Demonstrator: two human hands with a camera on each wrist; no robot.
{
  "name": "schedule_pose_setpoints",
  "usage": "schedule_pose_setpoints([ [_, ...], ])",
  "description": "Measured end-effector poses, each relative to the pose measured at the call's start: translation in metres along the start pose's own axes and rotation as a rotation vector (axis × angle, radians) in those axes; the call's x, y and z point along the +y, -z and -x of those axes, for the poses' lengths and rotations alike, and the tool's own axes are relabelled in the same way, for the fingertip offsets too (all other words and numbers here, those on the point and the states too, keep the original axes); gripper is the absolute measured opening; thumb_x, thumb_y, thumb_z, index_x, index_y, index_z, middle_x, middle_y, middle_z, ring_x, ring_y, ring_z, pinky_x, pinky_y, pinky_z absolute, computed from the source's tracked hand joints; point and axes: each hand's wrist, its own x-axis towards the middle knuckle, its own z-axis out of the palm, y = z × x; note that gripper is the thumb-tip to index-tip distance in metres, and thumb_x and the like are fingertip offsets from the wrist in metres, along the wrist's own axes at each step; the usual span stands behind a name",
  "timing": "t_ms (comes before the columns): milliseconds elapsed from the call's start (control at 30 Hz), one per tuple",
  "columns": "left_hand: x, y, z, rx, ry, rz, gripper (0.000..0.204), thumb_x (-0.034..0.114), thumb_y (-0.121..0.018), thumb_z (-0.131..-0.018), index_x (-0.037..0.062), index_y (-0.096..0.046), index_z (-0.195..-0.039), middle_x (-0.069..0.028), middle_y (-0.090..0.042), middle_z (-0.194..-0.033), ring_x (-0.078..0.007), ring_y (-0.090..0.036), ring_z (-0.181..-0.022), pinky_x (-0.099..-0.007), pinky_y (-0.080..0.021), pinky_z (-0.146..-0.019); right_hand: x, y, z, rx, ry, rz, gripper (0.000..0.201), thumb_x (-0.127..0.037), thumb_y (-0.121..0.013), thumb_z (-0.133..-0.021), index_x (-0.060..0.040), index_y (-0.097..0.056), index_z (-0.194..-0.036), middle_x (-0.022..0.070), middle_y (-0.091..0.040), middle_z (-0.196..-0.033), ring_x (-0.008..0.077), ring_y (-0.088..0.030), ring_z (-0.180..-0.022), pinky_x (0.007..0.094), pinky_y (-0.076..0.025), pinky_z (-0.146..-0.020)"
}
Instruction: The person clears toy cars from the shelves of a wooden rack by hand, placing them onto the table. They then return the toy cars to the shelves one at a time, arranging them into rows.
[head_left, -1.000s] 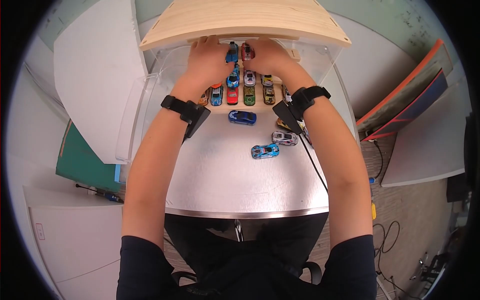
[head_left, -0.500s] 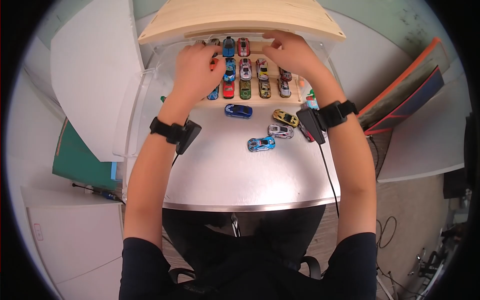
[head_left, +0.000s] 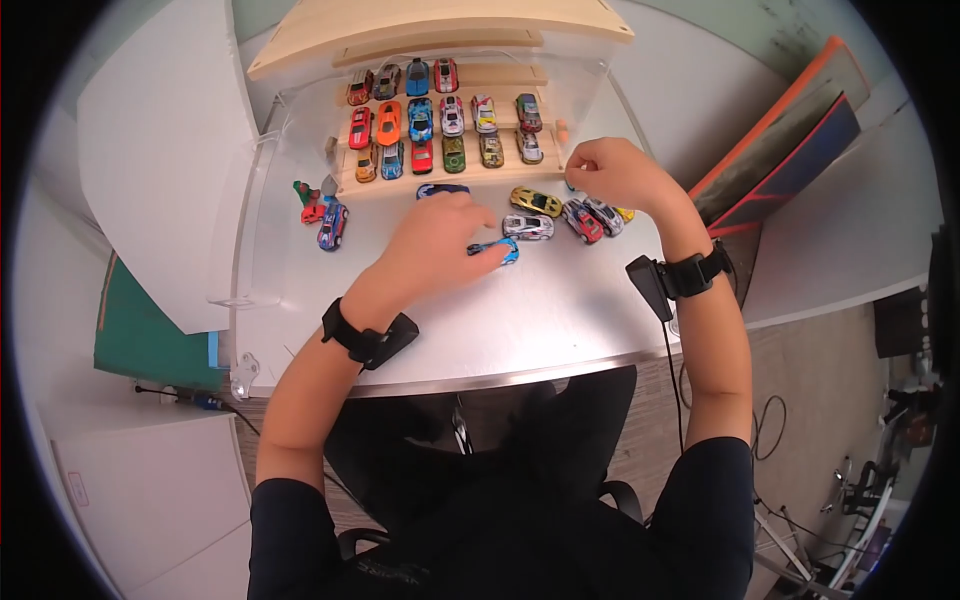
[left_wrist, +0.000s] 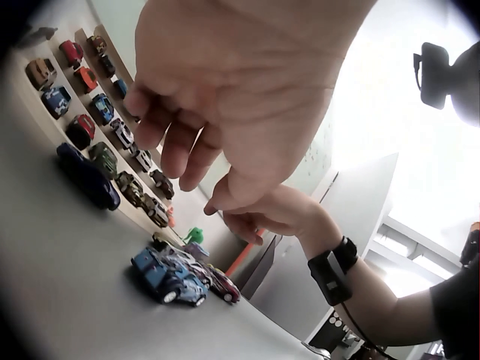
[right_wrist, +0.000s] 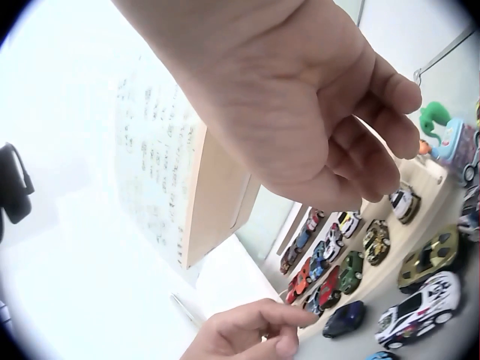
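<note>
My left hand is over the metal table, thumb overlapping a light-blue toy car in the head view. In the left wrist view its fingers are loosely bent with nothing between them, above that car. A dark-blue toy car lies just beyond this hand, partly hidden. Off to the right, my right hand hovers with relaxed, bent fingers; the right wrist view shows it holding nothing. Near it lie a gold toy car, a white one and a red one.
Behind the loose cars, a stepped wooden rack carries rows of toy cars between clear side panels, below a wooden board. At the left lies a blue-and-red toy car beside a green toy. Coloured panels lean at the right.
Both hands have drawn back from the rack. The left came down nearer, over the loose cars; the right moved outward to the right side. The head view has also shifted.
</note>
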Motion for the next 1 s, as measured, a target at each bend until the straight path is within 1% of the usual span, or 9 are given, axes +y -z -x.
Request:
schedule_pose_setpoints([
  [167,0.008,-0.012,0.009,-0.117,-0.044,-0.079,0.031,0.025,-0.079,-0.075,0.0068,-0.071,-0.098,-0.0107,-0.061,-0.087,-0.0311,-0.060,-0.087,-0.0410,-0.048,-0.077,0.008,-0.007,0.020,0.015,-0.087,0.055,0.023,-0.021,-0.063,-0.084,-0.0014,-0.072,-0.094,0.0133,-0.069,-0.079,0.0261,-0.065,-0.071,0.0365,-0.051,-0.067],
  [233,0.008,-0.016,0.010,-0.120,-0.011,-0.118,0.031,0.024,-0.078,-0.075,0.0075,-0.070,-0.100,-0.0118,-0.060,-0.094,-0.0325,-0.060,-0.093,-0.0418,-0.048,-0.082,0.001,-0.014,0.024,0.043,-0.041,0.064,0.022,-0.020,-0.062,-0.082,-0.0035,-0.072,-0.093,0.0163,-0.072,-0.089,0.0325,-0.069,-0.087,0.0410,-0.054,-0.077],
  [267,0.009,-0.016,0.010,-0.120,-0.013,-0.118,0.031,0.024,-0.078,-0.075,0.0075,-0.070,-0.100,-0.0118,-0.060,-0.094,-0.0325,-0.060,-0.093,-0.0418,-0.048,-0.082,-0.001,-0.017,0.025,0.045,-0.042,0.064,0.022,-0.020,-0.062,-0.082,-0.0035,-0.072,-0.093,0.0163,-0.072,-0.089,0.0325,-0.069,-0.087,0.0410,-0.054,-0.077],
  [333,0.011,-0.015,0.011,-0.134,0.022,-0.147,0.030,0.021,-0.075,-0.076,0.0071,-0.069,-0.102,-0.0122,-0.059,-0.097,-0.0324,-0.058,-0.098,-0.0420,-0.047,-0.085,-0.005,-0.026,0.024,0.023,-0.009,0.180,0.028,-0.023,-0.064,-0.081,-0.0064,-0.072,-0.102,0.0155,-0.072,-0.095,0.0321,-0.069,-0.092,0.0421,-0.055,-0.080],
  [433,0.004,-0.018,0.015,-0.106,0.012,-0.179,0.029,0.019,-0.074,-0.077,0.0055,-0.069,-0.102,-0.0125,-0.060,-0.097,-0.0322,-0.058,-0.099,-0.0427,-0.047,-0.086,-0.010,-0.034,0.022,-0.038,-0.037,0.218,0.034,-0.025,-0.065,-0.081,-0.0087,-0.071,-0.111,0.0147,-0.072,-0.101,0.0319,-0.069,-0.096,0.0430,-0.055,-0.083],
  [533,0.002,-0.017,0.018,-0.114,0.043,-0.197,0.029,0.019,-0.072,-0.077,0.0042,-0.069,-0.101,-0.0126,-0.060,-0.097,-0.0326,-0.058,-0.098,-0.0429,-0.048,-0.087,-0.008,-0.039,0.018,-0.090,-0.014,0.272,0.036,-0.025,-0.066,-0.081,-0.0099,-0.071,-0.114,0.0147,-0.072,-0.104,0.0318,-0.069,-0.098,0.0430,-0.055,-0.083],
  [867,-0.005,-0.006,0.020,-0.113,0.135,-0.207,0.025,0.018,-0.069,-0.076,0.0035,-0.070,-0.097,-0.0133,-0.062,-0.091,-0.0329,-0.060,-0.093,-0.0426,-0.049,-0.084,-0.008,-0.049,0.015,-0.096,-0.025,0.268,0.036,-0.028,-0.067,-0.082,-0.0110,-0.071,-0.114,0.0144,-0.071,-0.107,0.0313,-0.068,-0.101,0.0439,-0.055,-0.084],
  [967,-0.008,-0.004,0.020,-0.055,0.158,-0.169,0.026,0.019,-0.069,-0.076,0.0032,-0.069,-0.096,-0.0141,-0.063,-0.087,-0.0334,-0.061,-0.087,-0.0426,-0.050,-0.080,-0.009,-0.050,0.018,-0.029,0.011,0.280,0.037,-0.030,-0.067,-0.082,-0.0083,-0.071,-0.111,0.0145,-0.071,-0.107,0.0318,-0.068,-0.101,0.0439,-0.054,-0.085],
  [1000,-0.007,-0.001,0.019,-0.047,0.216,-0.125,0.026,0.019,-0.069,-0.075,0.0026,-0.068,-0.095,-0.0146,-0.063,-0.088,-0.0331,-0.062,-0.086,-0.0424,-0.050,-0.078,-0.011,-0.048,0.021,-0.002,0.012,0.246,0.037,-0.031,-0.067,-0.081,-0.0067,-0.070,-0.109,0.0148,-0.071,-0.106,0.0324,-0.068,-0.100,0.0439,-0.054,-0.084],
])
